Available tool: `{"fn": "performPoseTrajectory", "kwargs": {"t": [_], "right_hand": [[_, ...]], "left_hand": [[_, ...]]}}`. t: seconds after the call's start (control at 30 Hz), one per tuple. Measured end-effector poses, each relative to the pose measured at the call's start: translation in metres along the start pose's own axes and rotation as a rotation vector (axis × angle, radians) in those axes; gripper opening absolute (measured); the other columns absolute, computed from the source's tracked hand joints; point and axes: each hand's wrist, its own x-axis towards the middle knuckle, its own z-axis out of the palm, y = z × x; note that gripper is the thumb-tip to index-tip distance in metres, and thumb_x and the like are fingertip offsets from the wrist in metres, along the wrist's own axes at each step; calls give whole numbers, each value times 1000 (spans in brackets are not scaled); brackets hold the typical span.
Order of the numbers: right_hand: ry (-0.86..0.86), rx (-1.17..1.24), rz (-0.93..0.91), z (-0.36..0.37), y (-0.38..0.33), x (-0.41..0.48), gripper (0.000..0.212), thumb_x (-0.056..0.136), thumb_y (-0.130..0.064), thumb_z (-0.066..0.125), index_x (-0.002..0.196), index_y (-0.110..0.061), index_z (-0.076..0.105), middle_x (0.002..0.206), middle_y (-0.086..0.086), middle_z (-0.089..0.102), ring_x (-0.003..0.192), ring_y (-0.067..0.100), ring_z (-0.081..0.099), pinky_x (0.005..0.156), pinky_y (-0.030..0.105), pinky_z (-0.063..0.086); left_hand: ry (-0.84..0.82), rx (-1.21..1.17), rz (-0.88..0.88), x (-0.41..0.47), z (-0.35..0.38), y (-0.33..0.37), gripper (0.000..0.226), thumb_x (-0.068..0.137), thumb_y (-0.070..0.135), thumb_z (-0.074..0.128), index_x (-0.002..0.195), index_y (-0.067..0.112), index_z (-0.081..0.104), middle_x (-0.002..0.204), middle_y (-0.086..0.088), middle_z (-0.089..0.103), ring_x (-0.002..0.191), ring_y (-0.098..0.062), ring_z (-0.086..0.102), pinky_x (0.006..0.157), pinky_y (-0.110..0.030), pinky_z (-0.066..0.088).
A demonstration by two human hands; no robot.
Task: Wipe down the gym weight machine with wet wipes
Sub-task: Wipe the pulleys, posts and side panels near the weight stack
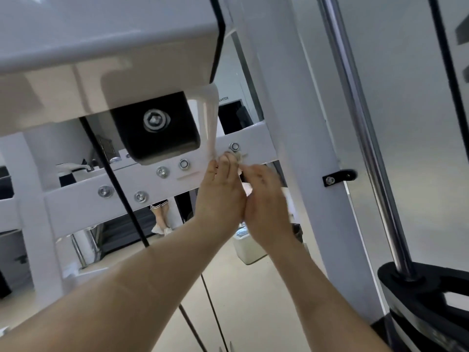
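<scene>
Wipe: white, crumpled, pressed to the crossbar of the machine, at the fingertips of both hands; a further white fold showing lower down, between the two palms.

Left hand: raised, back toward the camera, fingers bunched and curled on the wipe, holding it against the crossbar.

Right hand: raised, heel touching the left hand's heel, fingers bent inward, gripping the wipe's near part.

Bolt: on the crossbar, just above the left fingertips, touching or almost touching the wipe.

Two more bolts: on the crossbar, just left of the left hand, in a descending row.

Housing: black, with a hex fitting at its centre, above and left of the hands, under the white casing.

Cable: black, thin, crossing in front of the crossbar, well left of the hands.

Post: white, upright, joined to the crossbar, just right of the right hand.

Bracket: small, black, on the post's edge, right of the right hand.

Rod: chrome, slanted, farther right, foot set in a black collar.

Bin: white, on the floor, seen below the right wrist.
</scene>
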Motion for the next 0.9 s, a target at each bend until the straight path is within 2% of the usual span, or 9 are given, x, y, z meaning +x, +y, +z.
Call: {"fn": "performPoseTrajectory", "kwargs": {"t": [0.13, 0.2, 0.37, 0.47, 0.6, 0.67, 0.73, 0.8, 0.9], "right_hand": [[-169, 376, 108, 16, -16, 13, 53, 93, 2, 39, 145, -11, 45, 131, 6, 52, 115, 15, 54, 100, 34, 48], [-226, 470, 177, 15, -17, 18, 50, 96, 1, 40, 144, -13, 46, 133, 4, 52, 121, 15, 52, 105, 34, 45], [-111, 807, 524, 13, -24, 32, 21, 94, -14, 62, 110, -22, 73, 95, -5, 74, 88, 9, 69, 77, 23, 55], [17, 620, 473, 10, -24, 40, 10, 92, -20, 67, 89, -16, 76, 77, -6, 73, 71, 8, 66, 68, 19, 53], [288, 200, 347, -3, 0, 55, 12, 94, -12, 59, 91, -13, 71, 83, -3, 62, 74, 15, 58, 65, 18, 41], [255, 105, 263, -1, 7, 55, 13, 93, -9, 57, 99, -11, 68, 94, 2, 63, 86, 21, 61, 73, 20, 43], [149, 216, 295, 2, 6, 52, 20, 99, -29, 51, 108, -22, 67, 106, -7, 67, 100, 11, 63, 85, 26, 48], [84, 185, 284, 4, 4, 47, 28, 101, -49, 40, 116, -36, 61, 109, -19, 65, 102, -2, 61, 86, 23, 48], [-2, -19, 239, 1, 11, 45, 28, 100, -26, 45, 127, -21, 52, 121, -6, 57, 110, 15, 56, 84, 26, 45]], "left_hand": [[-6, -76, -36, -10, 3, -12, 71, 95, 20, 34, 152, 1, -2, 153, -16, 12, 142, -32, 17, 121, -45, 11], [35, -110, -93, -12, 4, -18, 72, 87, 19, 36, 151, -2, 11, 150, -16, 24, 139, -33, 27, 118, -45, 20], [87, -216, -102, -1, 6, -14, 76, 73, 29, 43, 142, -2, 40, 139, -16, 45, 123, -33, 48, 96, -42, 44], [144, -236, -38, 4, 6, -16, 77, 73, 34, 46, 141, -2, 42, 141, -16, 46, 120, -33, 50, 91, -41, 46], [239, -141, 99, 28, -4, -4, 71, 80, 27, 54, 147, 6, 37, 155, -11, 34, 133, -31, 41, 103, -42, 35], [188, -106, 109, 42, -3, 4, 65, 96, 30, 38, 154, 8, 19, 161, -12, 16, 149, -29, 15, 119, -48, 7], [105, -19, 90, 52, 4, 8, 65, 101, 34, 25, 154, 8, -2, 163, -11, -3, 150, -27, -9, 112, -51, -17], [78, 81, 100, 59, 8, 7, 68, 102, 37, 23, 152, 8, -11, 162, -10, -12, 149, -27, -14, 108, -54, -21], [110, 21, 127, 67, 6, 4, 68, 101, 38, 27, 154, 12, -6, 163, -8, -5, 150, -27, -7, 114, -57, -12]]}}
